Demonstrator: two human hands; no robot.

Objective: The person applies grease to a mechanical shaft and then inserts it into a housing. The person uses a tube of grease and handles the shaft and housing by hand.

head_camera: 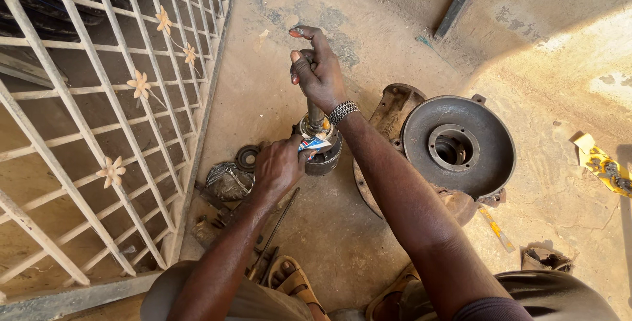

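Right hand (319, 64): we clench it round the top of the upright grey steel shaft (315, 114) | Left hand (280, 166): nearer us, pinches a small blue-and-white tube (315, 144) against the dark round metal hub (324, 153) on the concrete floor (342, 229) | Shaft axis: vertical, between hands.

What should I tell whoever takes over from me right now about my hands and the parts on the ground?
Right hand: gripped around the top of the upright dark steel shaft, holding it vertical.
Left hand: pressing a small blue, white and red tube against the round grey metal housing at the shaft's base.
Nearby: large round dark metal cover plate to the right, small black bearing ring to the left, thin metal rod by the feet.
Done: shaft stands in the housing.
Left: cover plate and bearing ring lie apart, not fitted.
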